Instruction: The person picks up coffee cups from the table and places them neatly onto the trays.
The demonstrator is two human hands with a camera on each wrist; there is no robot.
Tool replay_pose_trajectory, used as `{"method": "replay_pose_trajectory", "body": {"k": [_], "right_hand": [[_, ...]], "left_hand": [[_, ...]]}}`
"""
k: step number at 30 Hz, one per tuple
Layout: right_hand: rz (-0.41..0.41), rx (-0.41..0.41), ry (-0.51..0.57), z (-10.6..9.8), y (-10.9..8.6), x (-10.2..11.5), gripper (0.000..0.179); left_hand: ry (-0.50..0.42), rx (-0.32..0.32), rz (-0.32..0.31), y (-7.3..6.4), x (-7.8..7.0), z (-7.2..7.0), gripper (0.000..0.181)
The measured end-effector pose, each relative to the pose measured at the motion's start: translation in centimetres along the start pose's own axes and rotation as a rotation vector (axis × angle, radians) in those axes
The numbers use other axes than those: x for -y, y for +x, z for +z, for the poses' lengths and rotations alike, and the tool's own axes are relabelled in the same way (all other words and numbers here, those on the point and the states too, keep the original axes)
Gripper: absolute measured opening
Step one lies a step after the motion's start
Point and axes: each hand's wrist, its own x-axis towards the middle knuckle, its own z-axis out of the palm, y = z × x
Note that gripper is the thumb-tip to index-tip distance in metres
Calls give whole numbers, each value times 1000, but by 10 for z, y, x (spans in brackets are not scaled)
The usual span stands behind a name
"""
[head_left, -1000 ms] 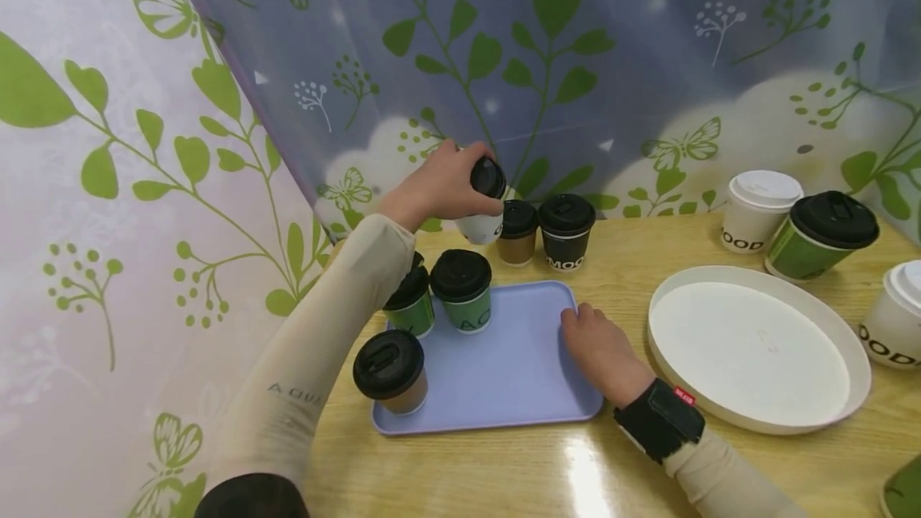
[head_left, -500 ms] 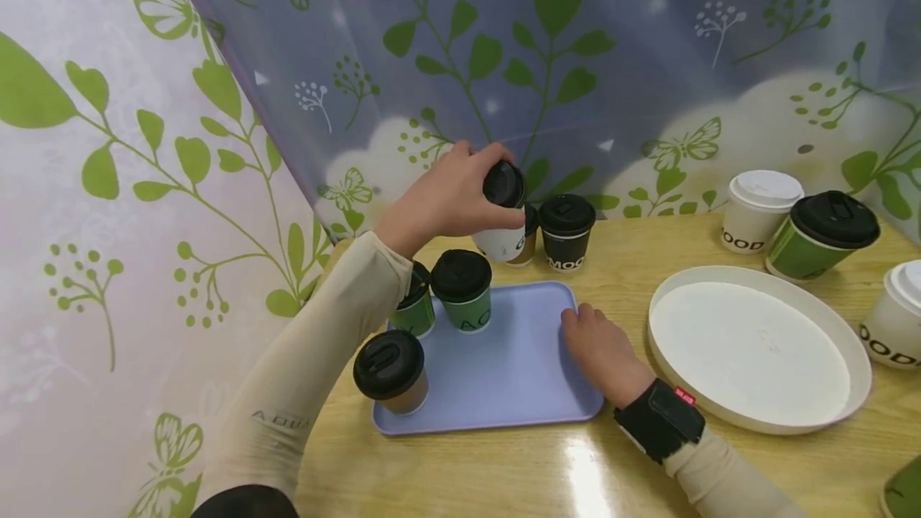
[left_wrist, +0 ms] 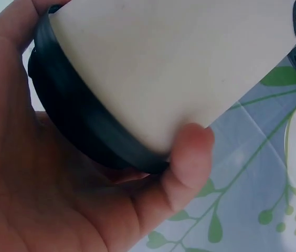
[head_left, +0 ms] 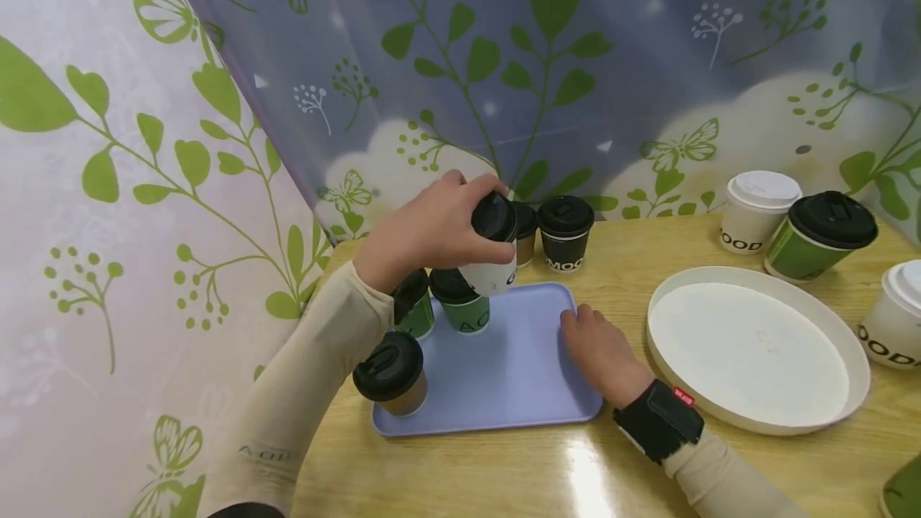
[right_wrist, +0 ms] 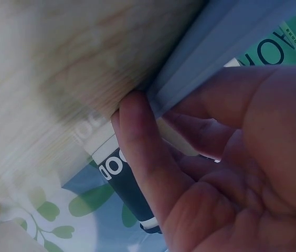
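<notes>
My left hand [head_left: 435,226] grips a white paper cup [head_left: 492,274] by its black lid, tilted above the back of the lilac tray [head_left: 518,378]. In the left wrist view, thumb and fingers wrap the lid [left_wrist: 85,100] and the cup wall just below it. My right hand [head_left: 600,350] pinches the tray's right rim, seen close up as a bluish edge [right_wrist: 190,58] in the right wrist view. On the tray stand two green cups, one [head_left: 468,314] partly behind the held cup, the other [head_left: 420,318] beside my left sleeve. A brown cup [head_left: 392,370] stands at the front left corner.
Behind the tray are a brown cup [head_left: 526,246] and a black cup [head_left: 566,242]. To the right lies a round white tray [head_left: 755,350], with white cups [head_left: 744,222] and a green cup [head_left: 809,246] around it. A patterned cloth [head_left: 612,86] hangs behind the table.
The left hand has brought the white cup forward and down, from beside the back cups to over the tray's back edge. My right hand has stayed on the rim.
</notes>
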Motion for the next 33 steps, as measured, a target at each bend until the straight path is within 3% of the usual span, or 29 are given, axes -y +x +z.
{"method": "replay_pose_trajectory", "body": {"k": [10, 20, 33], "right_hand": [[5, -9, -14, 2, 1, 1, 8], [-1, -21, -24, 1, 0, 1, 8], [-15, -62, -31, 3, 0, 2, 5]], "left_hand": [[31, 132, -1, -19, 0, 10, 70], [27, 123, 57, -36, -5, 10, 65], [55, 200, 107, -56, -9, 25, 65]]}}
